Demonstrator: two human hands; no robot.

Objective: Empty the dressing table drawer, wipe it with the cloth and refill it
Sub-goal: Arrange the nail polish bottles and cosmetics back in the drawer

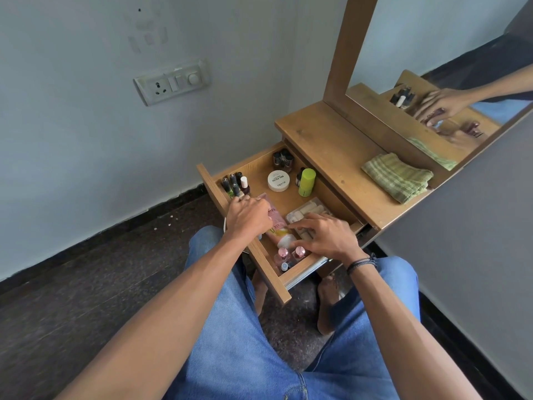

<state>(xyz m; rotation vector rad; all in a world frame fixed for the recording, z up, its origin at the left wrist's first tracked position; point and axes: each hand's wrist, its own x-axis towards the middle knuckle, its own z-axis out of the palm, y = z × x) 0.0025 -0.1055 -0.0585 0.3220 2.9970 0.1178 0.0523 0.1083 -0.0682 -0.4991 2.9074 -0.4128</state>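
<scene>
Drawer (pixel 268 272) still full: left hand (pixel 249 216) curls by the bottles (pixel 235 183), grip unclear; right hand (pixel 327 236) spreads flat over the tube (pixel 277 223), ready to lift it out.

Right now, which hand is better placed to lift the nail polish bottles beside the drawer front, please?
Left hand: beside the nail polish bottles; right hand is over the clear box.

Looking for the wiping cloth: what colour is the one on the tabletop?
The cloth is green with pale yellowish stripes; the head view shows it.
</scene>
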